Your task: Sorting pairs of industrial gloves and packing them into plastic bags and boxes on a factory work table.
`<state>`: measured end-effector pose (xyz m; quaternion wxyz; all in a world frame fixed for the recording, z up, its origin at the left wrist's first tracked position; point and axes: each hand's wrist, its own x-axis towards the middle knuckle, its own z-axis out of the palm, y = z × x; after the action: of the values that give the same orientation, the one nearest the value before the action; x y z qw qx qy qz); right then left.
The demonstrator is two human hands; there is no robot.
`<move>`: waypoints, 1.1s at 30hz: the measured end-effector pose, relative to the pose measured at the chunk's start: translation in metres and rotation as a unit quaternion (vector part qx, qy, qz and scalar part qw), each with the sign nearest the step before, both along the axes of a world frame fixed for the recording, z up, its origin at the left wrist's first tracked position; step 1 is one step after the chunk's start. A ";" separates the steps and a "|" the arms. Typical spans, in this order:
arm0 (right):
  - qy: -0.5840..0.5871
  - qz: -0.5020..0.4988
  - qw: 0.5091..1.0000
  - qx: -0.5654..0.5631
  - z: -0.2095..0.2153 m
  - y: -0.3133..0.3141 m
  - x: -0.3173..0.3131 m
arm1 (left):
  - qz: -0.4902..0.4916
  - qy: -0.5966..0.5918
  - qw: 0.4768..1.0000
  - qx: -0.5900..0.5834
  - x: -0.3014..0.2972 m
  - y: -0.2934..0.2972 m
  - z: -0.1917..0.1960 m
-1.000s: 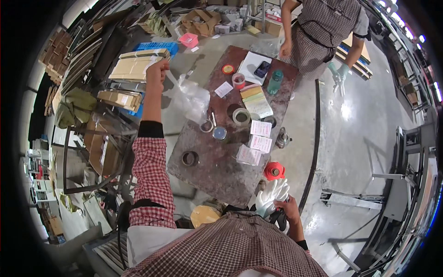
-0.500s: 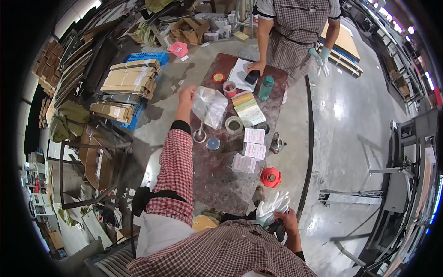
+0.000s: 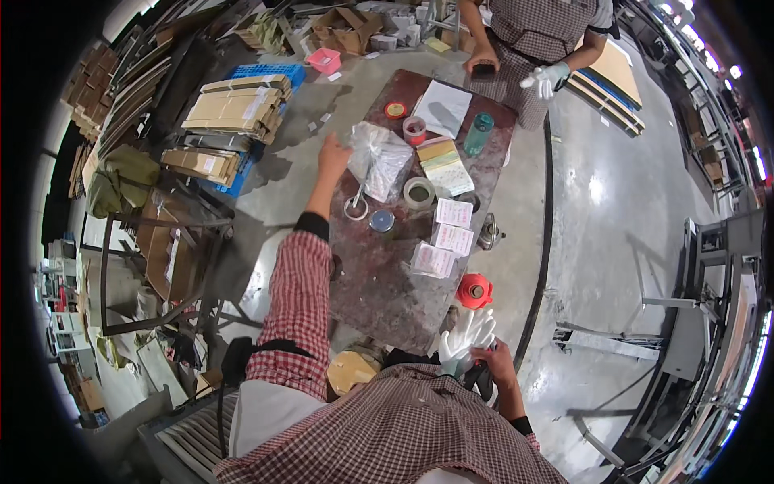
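Note:
My left hand (image 3: pixel 334 155) reaches over the table's left side. Its fingers are closed at the edge of a clear plastic bag (image 3: pixel 385 160) with whitish contents. Low at the right, by my apron, my right hand (image 3: pixel 500 365) grips white work gloves (image 3: pixel 470 335); a black item beneath them is partly hidden. Near the bag lie a white tape ring (image 3: pixel 355 209), a round blue-grey lid (image 3: pixel 381 220) and a roll of tape (image 3: pixel 418 194). Several small clear packs with pink-printed labels (image 3: pixel 452 239) lie to the right, below a colour sample card (image 3: pixel 445 168).
A co-worker (image 3: pixel 536 48) stands beyond the dark red table (image 3: pixel 379 278), holding a black block-like object (image 3: pixel 483 72). A green bottle (image 3: pixel 478 134) and white paper (image 3: pixel 443 109) are near them. A red container (image 3: pixel 474 291) stands right of the table; flat cartons (image 3: pixel 238 109) are stacked left.
The co-worker has lifted the black object off the white paper. The view has shifted, so the table sits higher. My left hand remains at the bag; my right still grips the gloves.

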<state>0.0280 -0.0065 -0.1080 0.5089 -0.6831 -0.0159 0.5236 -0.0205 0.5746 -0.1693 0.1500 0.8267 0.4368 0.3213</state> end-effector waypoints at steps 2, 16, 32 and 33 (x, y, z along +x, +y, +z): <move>0.029 0.010 0.999 0.023 -0.002 0.003 -0.002 | -0.043 -0.184 0.953 -0.235 -0.037 -0.044 -0.003; 0.023 0.040 0.998 0.038 -0.001 0.014 -0.010 | -0.172 -0.160 0.766 -0.598 -0.071 -0.306 0.007; 0.057 -0.009 0.996 0.067 -0.008 0.028 -0.005 | -0.272 -0.063 0.590 -0.757 -0.081 -0.367 0.009; 0.047 -0.026 0.995 0.078 -0.006 0.033 -0.008 | -0.267 -0.059 0.594 -0.757 -0.091 -0.377 0.018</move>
<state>0.0199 0.0266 -0.1143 0.5743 -0.6157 -0.0153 0.5393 -0.1112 0.1981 -0.1513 0.8265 0.4748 0.2727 -0.1309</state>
